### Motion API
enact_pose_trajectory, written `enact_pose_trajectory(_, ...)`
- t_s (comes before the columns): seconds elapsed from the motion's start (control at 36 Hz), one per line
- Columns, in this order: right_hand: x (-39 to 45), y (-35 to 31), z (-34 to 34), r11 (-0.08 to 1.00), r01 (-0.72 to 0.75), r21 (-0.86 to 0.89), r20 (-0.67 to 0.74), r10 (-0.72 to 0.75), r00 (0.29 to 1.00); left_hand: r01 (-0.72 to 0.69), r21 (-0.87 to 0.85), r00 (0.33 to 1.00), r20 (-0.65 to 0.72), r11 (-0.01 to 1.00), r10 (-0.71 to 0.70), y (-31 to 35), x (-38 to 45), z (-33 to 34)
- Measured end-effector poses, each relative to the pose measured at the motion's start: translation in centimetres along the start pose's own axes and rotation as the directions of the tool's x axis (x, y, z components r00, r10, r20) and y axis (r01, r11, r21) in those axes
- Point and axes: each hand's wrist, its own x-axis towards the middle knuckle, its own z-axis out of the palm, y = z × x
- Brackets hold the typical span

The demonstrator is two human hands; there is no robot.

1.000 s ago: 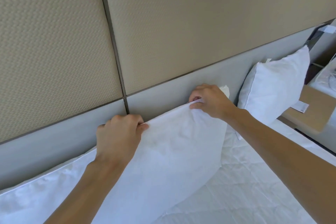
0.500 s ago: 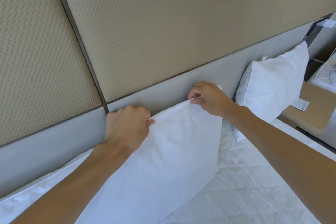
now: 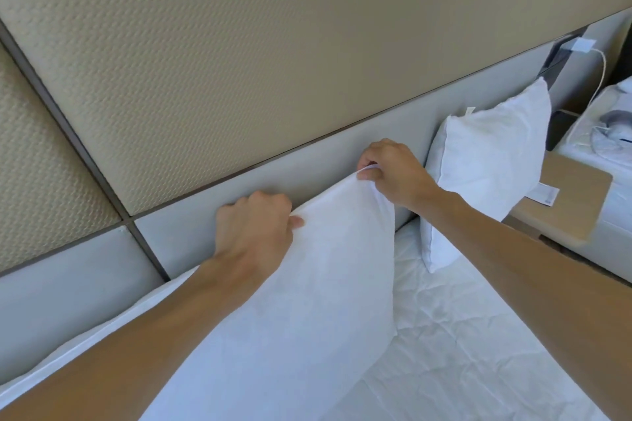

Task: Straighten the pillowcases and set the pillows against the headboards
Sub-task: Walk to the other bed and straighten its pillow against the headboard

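Head view: left hand and right hand each pinching top edge of white pillow, propped against grey headboard on bed. Looks soft, light, floppy; case fabric likely to slide over filling. Best taken at upper corners, as gripped.

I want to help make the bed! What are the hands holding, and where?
Both hold the near pillow by its top edge: left hand, right hand.
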Motion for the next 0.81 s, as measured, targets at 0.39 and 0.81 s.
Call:
enact_pose_trajectory(0.39,-14.8,3.5,13.3,0.209,-0.333,0.92,0.213,0.447,0.869,-0.087,-0.254,0.926,0.336,0.963,0.172,5.5,8.1,1.0)
enact_pose_trajectory(0.81,-22.0,10.7,25.3,0.494,-0.838,0.231,0.37,0.752,0.545,-0.371,0.186,0.926,0.149,0.91,0.347,14.3,13.8,2.1)
